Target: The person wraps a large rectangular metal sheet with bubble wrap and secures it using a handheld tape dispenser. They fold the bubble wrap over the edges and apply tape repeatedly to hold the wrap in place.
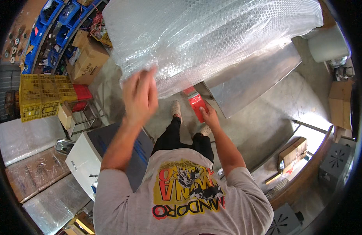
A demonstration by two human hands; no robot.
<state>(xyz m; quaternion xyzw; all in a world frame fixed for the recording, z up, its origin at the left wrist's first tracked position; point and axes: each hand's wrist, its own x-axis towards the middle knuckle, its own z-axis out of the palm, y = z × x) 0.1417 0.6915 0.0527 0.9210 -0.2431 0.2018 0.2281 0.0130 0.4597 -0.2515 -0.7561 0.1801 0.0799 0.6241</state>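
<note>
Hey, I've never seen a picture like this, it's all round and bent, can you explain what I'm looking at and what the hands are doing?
This is one picture from a wide fisheye camera worn on a person's head, looking down, which is why straight edges bend. You see their grey printed shirt, legs and feet from above. There is no machine, only two bare hands. The left hand, blurred, is raised at the edge of a large sheet of bubble wrap draped over a metal table. The right hand holds a red tool low beside the table; what kind of tool I cannot tell. Around stand yellow crates, cardboard boxes and wrapped panels on a concrete floor.
</note>
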